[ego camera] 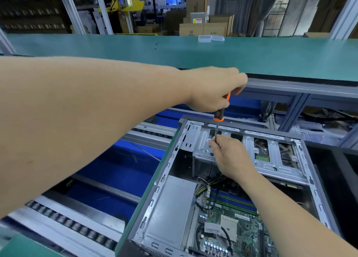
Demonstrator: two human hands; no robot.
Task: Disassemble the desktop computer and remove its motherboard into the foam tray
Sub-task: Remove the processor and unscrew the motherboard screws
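Open computer case [166, 194] fills lower centre-right. Motherboard [230, 229] inside, bottom centre: stiff, fragile, lift by edges. Left hand [213, 88] clenched round screwdriver [218, 117] handle, centre frame. Right hand [228, 156] pinches shaft over drive cage [271, 156].

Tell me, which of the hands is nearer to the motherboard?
Right. The right hand pinches the screwdriver shaft just above the motherboard; the left hand grips its handle, higher and farther away.
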